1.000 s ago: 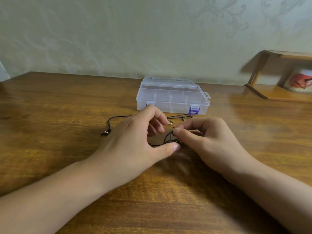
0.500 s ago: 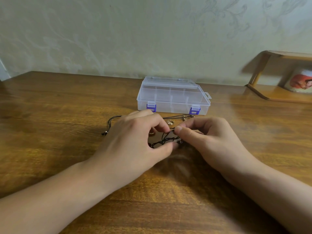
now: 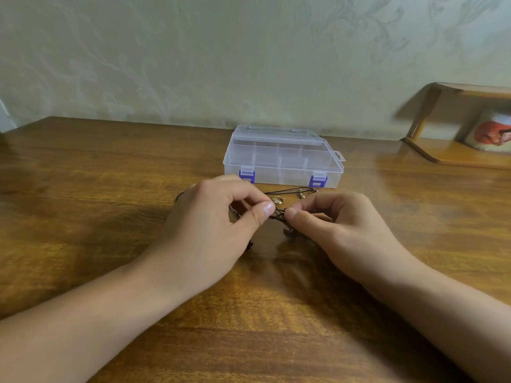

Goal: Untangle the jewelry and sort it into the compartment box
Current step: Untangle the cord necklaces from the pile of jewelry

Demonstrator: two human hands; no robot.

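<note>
Head view: tangled black cord jewelry (image 3: 279, 214), gold rings (image 3: 278, 200).

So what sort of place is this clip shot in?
Probably a room in a home. A varnished wooden table stands against a wall with pale floral wallpaper, and a small wooden shelf at the right holds a printed mug.

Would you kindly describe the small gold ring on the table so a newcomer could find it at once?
Start at the clear plastic compartment box with purple latches, standing shut on the brown wooden table. Just in front of it, between the box and the two hands' fingertips, lies the small gold ring beside the black cord tangle. It is a round, shiny loop, unlike the dark cords around it.
</note>
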